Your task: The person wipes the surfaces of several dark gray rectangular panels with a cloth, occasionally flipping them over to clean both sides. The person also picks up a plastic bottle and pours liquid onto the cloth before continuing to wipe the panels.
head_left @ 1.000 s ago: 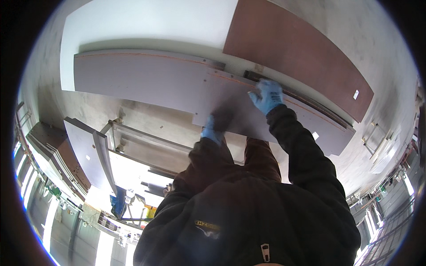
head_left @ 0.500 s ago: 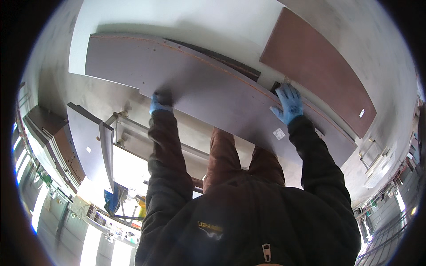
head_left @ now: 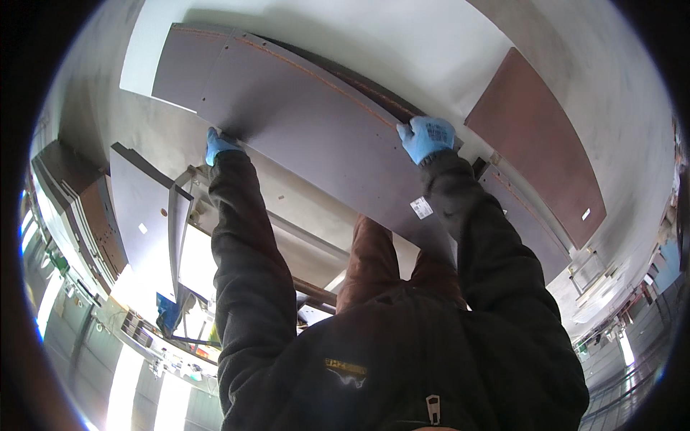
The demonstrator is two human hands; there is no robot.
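Note:
A long grey-purple furniture panel (head_left: 309,122) with a brownish raw strip along its far edge and a white label lies across the work surface in front of me. My left hand (head_left: 221,146), in a blue glove, grips the panel's near edge toward its left end; its fingers are partly hidden. My right hand (head_left: 428,139), also blue-gloved, is closed around the far edge, with fingers curled over it. Beneath, another grey panel (head_left: 528,219) sticks out at the right, and a grey board end (head_left: 188,63) shows at the left. A dark piece (head_left: 352,86) lies behind the held panel.
A reddish-brown panel (head_left: 539,144) lies at the far right. Underneath everything is a white surface (head_left: 402,43). More panels (head_left: 140,208) lean at the left, beside a stack of boards (head_left: 79,201). A metal frame (head_left: 302,233) stands below the panel's near edge.
The held panel has shifted left and away from me, uncovering a panel under it at the right. My right hand went from spread flat to gripping the far edge; my left hand moved left.

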